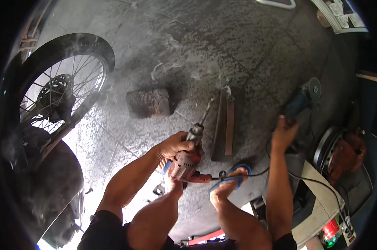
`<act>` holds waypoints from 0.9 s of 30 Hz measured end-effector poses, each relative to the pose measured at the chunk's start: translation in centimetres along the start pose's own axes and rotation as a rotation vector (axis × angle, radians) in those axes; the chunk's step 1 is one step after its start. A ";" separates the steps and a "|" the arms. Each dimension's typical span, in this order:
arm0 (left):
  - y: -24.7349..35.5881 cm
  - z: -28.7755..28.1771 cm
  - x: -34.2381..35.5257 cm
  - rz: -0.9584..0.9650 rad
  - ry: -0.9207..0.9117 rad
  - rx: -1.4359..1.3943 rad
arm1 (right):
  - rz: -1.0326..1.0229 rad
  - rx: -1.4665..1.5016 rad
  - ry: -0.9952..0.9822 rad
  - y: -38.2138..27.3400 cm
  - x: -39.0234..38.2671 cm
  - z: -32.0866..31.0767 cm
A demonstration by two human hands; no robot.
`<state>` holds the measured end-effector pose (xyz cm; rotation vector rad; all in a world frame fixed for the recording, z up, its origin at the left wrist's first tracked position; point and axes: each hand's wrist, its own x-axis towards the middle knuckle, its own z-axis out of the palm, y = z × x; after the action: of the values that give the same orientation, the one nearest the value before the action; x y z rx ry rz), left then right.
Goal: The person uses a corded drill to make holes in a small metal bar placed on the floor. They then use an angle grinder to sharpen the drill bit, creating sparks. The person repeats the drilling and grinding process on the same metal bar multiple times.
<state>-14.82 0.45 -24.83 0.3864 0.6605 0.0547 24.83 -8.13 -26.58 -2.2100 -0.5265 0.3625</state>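
Now our left hand [174, 147] clasps the red drill [186, 164] left of the long bar [226, 129]; right of that bar, our right hand [284, 133] meets the grinder [298, 102], its grip unclear.

Red drill [185, 164], dark grinder [296, 103]
Drill tilted, bit pointing up-right, just below centre frame; grinder slanted at right, round disc toward upper right.
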 end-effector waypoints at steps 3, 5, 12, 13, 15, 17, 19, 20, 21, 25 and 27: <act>1.1 0.3 3.3 0.052 -0.015 0.232 | -0.080 -0.228 0.252 3.4 7.4 -3.2; 3.0 -0.4 3.0 0.061 0.041 0.423 | 0.059 -0.199 0.073 2.9 10.2 -2.9; 3.7 -1.6 3.9 0.142 0.153 0.769 | 0.522 -0.128 -0.115 3.7 14.4 0.6; 3.1 -1.3 3.5 0.231 0.184 0.694 | 0.571 -0.027 -0.169 2.1 13.6 0.6; 3.2 -0.1 3.5 0.152 0.186 0.697 | 0.655 0.181 -0.338 1.3 14.2 -1.4; 3.7 0.8 3.7 0.274 0.196 0.773 | 0.660 0.418 -0.354 2.1 13.9 -1.5; 3.5 0.7 3.4 0.255 0.176 0.820 | 0.717 0.678 -0.339 2.4 13.7 -1.4; 3.3 0.7 3.3 0.243 0.167 0.844 | 0.770 0.815 -0.309 2.5 13.8 -1.6; 3.3 1.2 3.2 0.267 0.161 0.800 | 0.821 0.955 -0.265 2.5 13.6 -1.8; 3.4 1.4 4.2 0.260 0.178 0.820 | 0.718 1.332 -0.376 4.0 14.0 -1.5; 3.2 1.6 5.1 0.215 0.164 0.833 | 0.716 1.469 -0.378 5.7 15.3 -1.3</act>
<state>-9.55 3.76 -25.50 1.2661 0.7837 0.0123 40.15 -4.83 -31.45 -0.7877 0.3570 1.1064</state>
